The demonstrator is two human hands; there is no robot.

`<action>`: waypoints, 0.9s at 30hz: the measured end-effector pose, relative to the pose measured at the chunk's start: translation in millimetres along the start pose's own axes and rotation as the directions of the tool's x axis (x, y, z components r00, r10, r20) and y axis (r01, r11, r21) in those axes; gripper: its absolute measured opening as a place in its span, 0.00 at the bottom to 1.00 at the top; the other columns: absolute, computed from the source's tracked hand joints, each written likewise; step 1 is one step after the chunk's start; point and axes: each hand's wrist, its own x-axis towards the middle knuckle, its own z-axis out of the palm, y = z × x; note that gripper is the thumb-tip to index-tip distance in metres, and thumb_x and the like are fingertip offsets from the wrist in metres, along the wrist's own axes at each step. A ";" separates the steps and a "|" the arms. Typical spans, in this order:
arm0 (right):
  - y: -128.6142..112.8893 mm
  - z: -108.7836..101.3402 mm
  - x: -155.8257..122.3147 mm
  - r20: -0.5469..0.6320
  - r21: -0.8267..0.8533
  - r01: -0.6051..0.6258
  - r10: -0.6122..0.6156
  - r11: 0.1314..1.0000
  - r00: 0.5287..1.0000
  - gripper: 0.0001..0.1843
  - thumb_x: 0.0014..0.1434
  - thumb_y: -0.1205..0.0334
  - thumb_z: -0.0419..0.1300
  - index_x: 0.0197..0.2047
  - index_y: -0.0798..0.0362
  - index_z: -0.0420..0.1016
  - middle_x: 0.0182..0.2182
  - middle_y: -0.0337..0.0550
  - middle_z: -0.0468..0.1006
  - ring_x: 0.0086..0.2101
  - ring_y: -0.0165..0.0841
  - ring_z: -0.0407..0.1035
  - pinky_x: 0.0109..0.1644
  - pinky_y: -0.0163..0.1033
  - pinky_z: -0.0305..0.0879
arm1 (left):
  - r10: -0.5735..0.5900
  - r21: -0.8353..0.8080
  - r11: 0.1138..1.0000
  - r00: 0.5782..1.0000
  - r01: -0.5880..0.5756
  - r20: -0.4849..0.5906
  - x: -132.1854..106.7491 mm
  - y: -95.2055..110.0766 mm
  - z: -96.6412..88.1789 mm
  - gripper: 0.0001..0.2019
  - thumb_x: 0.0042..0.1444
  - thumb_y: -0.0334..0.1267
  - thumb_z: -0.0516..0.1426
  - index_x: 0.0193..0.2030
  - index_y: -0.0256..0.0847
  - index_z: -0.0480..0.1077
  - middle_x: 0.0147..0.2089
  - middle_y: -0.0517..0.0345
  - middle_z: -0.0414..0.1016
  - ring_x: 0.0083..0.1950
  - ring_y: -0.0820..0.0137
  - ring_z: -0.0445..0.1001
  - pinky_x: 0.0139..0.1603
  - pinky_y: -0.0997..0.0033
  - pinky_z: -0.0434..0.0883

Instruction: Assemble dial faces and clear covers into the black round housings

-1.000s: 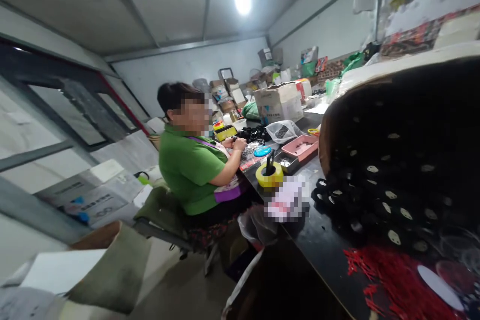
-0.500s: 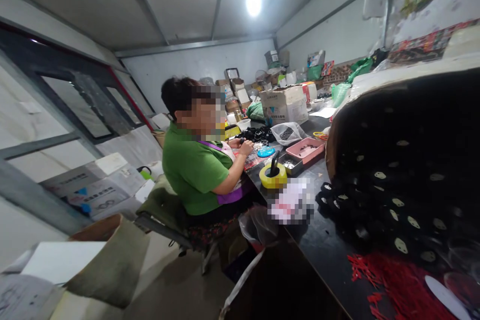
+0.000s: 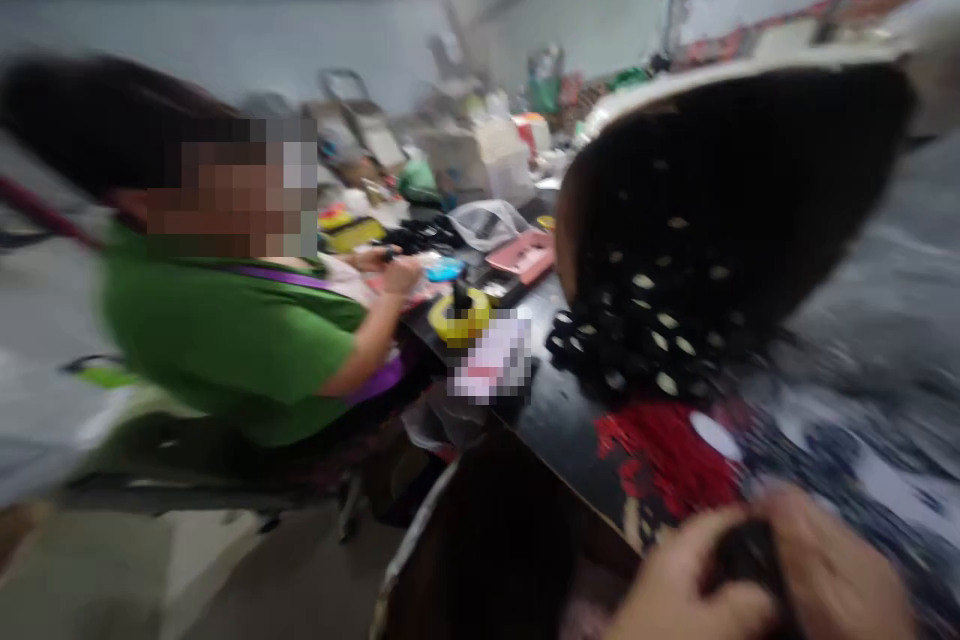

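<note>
At the lower right of the head view, my left hand (image 3: 686,585) and my right hand (image 3: 836,565) are close together, blurred by motion. Both are closed around a small dark object (image 3: 750,560), whose kind I cannot make out. Just beyond them on the dark table lies a pile of red cords (image 3: 675,465) with a white oval piece (image 3: 715,437) at its edge. Behind the cords, many small black pieces with pale spots (image 3: 652,350) spill from a large container (image 3: 742,180) with a dark inside, lying on its side.
A co-worker in a green top (image 3: 225,340) sits at the left, hands at the table. Near that person are a roll of yellow tape (image 3: 442,325), a pink tray (image 3: 529,260) and a blue disc (image 3: 444,268). A large dark bag or box (image 3: 495,530) stands below the table edge.
The camera has turned right and down, so the co-worker and table things sit further left. My two hands with the dark object have come into view at the lower right.
</note>
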 end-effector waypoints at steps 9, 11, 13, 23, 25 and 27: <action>6.2 -6.1 -7.4 -0.060 0.067 -0.015 0.019 0.998 0.998 0.24 0.70 0.52 0.42 0.23 0.50 0.56 0.20 0.33 0.63 0.24 0.29 0.59 0.38 0.38 0.52 | 0.179 0.443 0.875 0.981 -0.194 0.076 18.7 -11.7 -12.2 0.18 0.61 0.38 0.54 0.58 0.46 0.69 0.58 0.52 0.76 0.57 0.61 0.75 0.59 0.61 0.69; 5.0 -4.4 -8.8 -0.089 0.086 -0.018 0.026 0.996 0.996 0.23 0.70 0.55 0.41 0.22 0.50 0.53 0.19 0.33 0.61 0.23 0.29 0.57 0.38 0.38 0.51 | 0.207 0.495 0.838 0.973 -0.228 0.097 18.9 -8.4 -7.4 0.18 0.61 0.39 0.55 0.59 0.46 0.69 0.57 0.52 0.76 0.55 0.61 0.76 0.57 0.60 0.70; 4.9 -2.6 -9.4 -0.082 0.132 -0.030 0.041 0.991 0.996 0.23 0.70 0.54 0.41 0.22 0.50 0.53 0.19 0.33 0.62 0.23 0.29 0.57 0.38 0.38 0.51 | 0.198 0.518 0.828 0.976 -0.217 0.092 17.7 -7.2 -6.9 0.19 0.61 0.39 0.55 0.59 0.46 0.69 0.57 0.51 0.77 0.55 0.60 0.76 0.57 0.59 0.70; 29.3 -4.5 -27.7 0.316 0.353 -0.229 0.114 0.907 0.942 0.15 0.67 0.52 0.49 0.41 0.47 0.74 0.36 0.40 0.78 0.37 0.37 0.71 0.42 0.40 0.60 | 0.231 0.717 0.671 0.866 0.188 -0.443 -65.4 -86.1 -158.7 0.20 0.54 0.48 0.58 0.51 0.43 0.74 0.55 0.45 0.78 0.58 0.47 0.73 0.60 0.41 0.66; 26.9 1.2 -29.9 0.351 0.347 -0.195 0.065 0.917 0.934 0.14 0.66 0.54 0.49 0.37 0.47 0.74 0.33 0.39 0.78 0.36 0.37 0.70 0.41 0.41 0.60 | 0.419 0.817 0.565 0.811 0.119 -0.408 -54.8 -72.8 -161.5 0.19 0.56 0.45 0.57 0.53 0.43 0.72 0.59 0.44 0.73 0.63 0.49 0.68 0.64 0.39 0.60; 21.6 4.9 -29.5 0.364 0.334 -0.152 0.022 0.930 0.931 0.14 0.66 0.55 0.50 0.34 0.48 0.73 0.31 0.38 0.77 0.33 0.36 0.69 0.39 0.40 0.59 | 0.554 0.887 0.460 0.795 -0.043 -0.248 -22.2 -46.5 -147.7 0.17 0.61 0.42 0.53 0.56 0.43 0.69 0.57 0.45 0.74 0.60 0.54 0.70 0.63 0.43 0.63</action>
